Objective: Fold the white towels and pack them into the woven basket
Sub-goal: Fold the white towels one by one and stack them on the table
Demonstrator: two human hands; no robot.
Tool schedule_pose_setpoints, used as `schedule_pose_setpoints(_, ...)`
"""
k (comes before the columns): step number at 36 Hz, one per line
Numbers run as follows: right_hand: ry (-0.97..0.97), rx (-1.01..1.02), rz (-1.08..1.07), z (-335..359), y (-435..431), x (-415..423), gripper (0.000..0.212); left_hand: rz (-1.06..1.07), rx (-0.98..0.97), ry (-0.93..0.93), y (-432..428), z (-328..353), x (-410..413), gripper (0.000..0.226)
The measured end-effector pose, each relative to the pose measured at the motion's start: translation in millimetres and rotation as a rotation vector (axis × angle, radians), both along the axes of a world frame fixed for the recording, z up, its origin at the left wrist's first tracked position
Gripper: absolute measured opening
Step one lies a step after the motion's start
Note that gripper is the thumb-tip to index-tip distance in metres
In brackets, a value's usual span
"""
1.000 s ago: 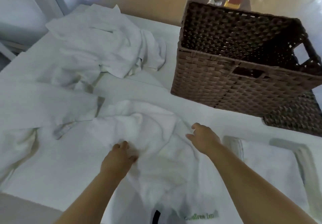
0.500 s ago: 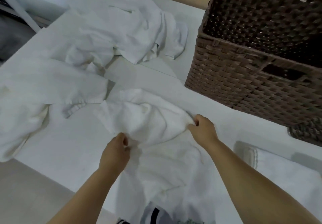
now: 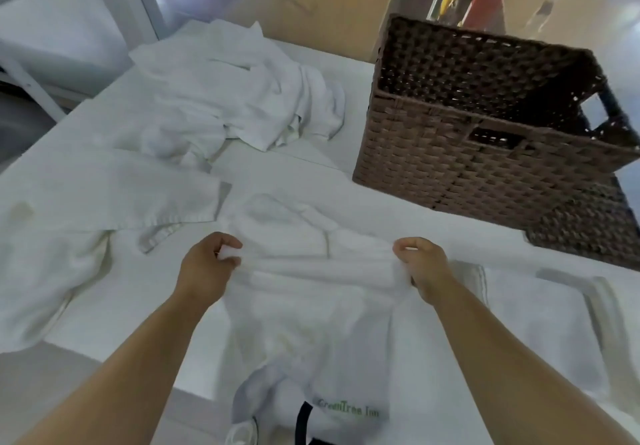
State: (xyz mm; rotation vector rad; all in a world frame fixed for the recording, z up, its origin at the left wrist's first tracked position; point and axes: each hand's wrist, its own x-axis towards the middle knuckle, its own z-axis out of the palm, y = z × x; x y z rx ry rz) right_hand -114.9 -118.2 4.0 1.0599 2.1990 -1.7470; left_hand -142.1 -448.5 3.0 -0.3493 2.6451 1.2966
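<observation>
Head view: at lower centre of the frame, the left hand [image 3: 204, 264] and right hand [image 3: 424, 264] each pinch a bunched edge of a white terry towel [image 3: 311, 292], both grips closed on the cloth. The towel drapes over the near edge of the white bench [image 3: 433, 223], green lettering showing at its hanging end. It looks soft, light and limp, so it will likely sag unless taken by its corners. More crumpled towels [image 3: 235, 98] lie at upper left. The brown woven basket [image 3: 485, 154], stiff and boxy with handle cutouts, stands at upper right; no towels are visible inside.
</observation>
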Motion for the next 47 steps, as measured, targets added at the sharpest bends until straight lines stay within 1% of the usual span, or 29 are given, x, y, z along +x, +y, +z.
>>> schedule_pose_setpoints(2,-0.026,0.043,-0.030,5,-8,8,0.010,-0.010,0.087,-0.011,-12,6,-2,0.035)
schedule_pose_setpoints(4,-0.053,0.087,-0.026,11,-17,17,0.017,-0.032,0.164,-0.036,-24,13,-3,0.038)
schedule_pose_setpoints(7,-0.028,0.156,-0.036,26,-31,28,0.026,-0.069,0.282,-0.045,-39,24,-4,0.038)
schedule_pose_setpoints(11,0.018,0.247,-0.065,49,-42,39,0.024,-0.039,0.400,0.059,-54,50,-5,0.031)
schedule_pose_setpoints(13,0.009,0.342,-0.071,63,-45,42,0.035,-0.009,0.474,0.111,-62,64,-7,0.023)
schedule_pose_setpoints(15,-0.005,0.428,-0.057,79,-49,45,0.044,-0.014,0.493,0.165,-69,77,-8,0.018)
schedule_pose_setpoints(16,-0.009,0.454,-0.039,88,-53,47,0.045,-0.018,0.483,0.192,-71,82,-10,0.015)
schedule_pose_setpoints(17,-0.003,0.465,-0.027,98,-57,48,0.043,-0.017,0.482,0.218,-74,87,-11,0.013)
schedule_pose_setpoints(19,0.028,0.491,-0.027,115,-64,53,0.028,-0.023,0.496,0.259,-77,99,-13,0.012)
schedule_pose_setpoints(20,0.053,0.515,-0.041,122,-67,55,0.029,-0.028,0.499,0.276,-78,105,-15,0.012)
schedule_pose_setpoints(22,0.120,0.581,-0.075,137,-72,61,0.041,-0.039,0.490,0.310,-81,117,-17,0.012)
schedule_pose_setpoints(23,0.165,0.600,-0.107,145,-74,65,0.040,-0.047,0.485,0.328,-82,123,-18,0.012)
schedule_pose_setpoints(25,0.253,0.562,-0.185,161,-79,71,0.032,-0.072,0.464,0.370,-85,135,-19,0.013)
schedule_pose_setpoints(27,0.324,0.475,-0.236,175,-81,76,0.037,-0.103,0.422,0.409,-89,147,-21,0.011)
schedule_pose_setpoints(29,0.350,0.389,-0.274,187,-83,81,0.041,-0.127,0.392,0.440,-93,159,-23,0.010)
schedule_pose_setpoints(32,0.314,0.299,-0.320,199,-82,84,0.044,-0.138,0.370,0.492,-98,173,-25,0.011)
schedule_pose_setpoints(35,0.231,0.229,-0.312,205,-85,87,0.040,-0.136,0.361,0.534,-100,182,-24,0.008)
schedule_pose_setpoints(37,0.215,0.174,-0.333,205,-89,89,0.038,-0.150,0.349,0.551,-101,185,-21,0.006)
schedule_pose_setpoints(40,0.189,0.193,-0.310,201,-94,93,0.033,-0.175,0.300,0.563,-101,186,-17,0.009)
schedule_pose_setpoints(44,0.185,0.211,-0.210,196,-96,98,0.027,-0.202,0.259,0.516,-108,181,-15,0.024)
schedule_pose_setpoints(47,0.249,0.187,-0.245,197,-95,103,0.027,-0.221,0.235,0.498,-115,177,-15,0.034)
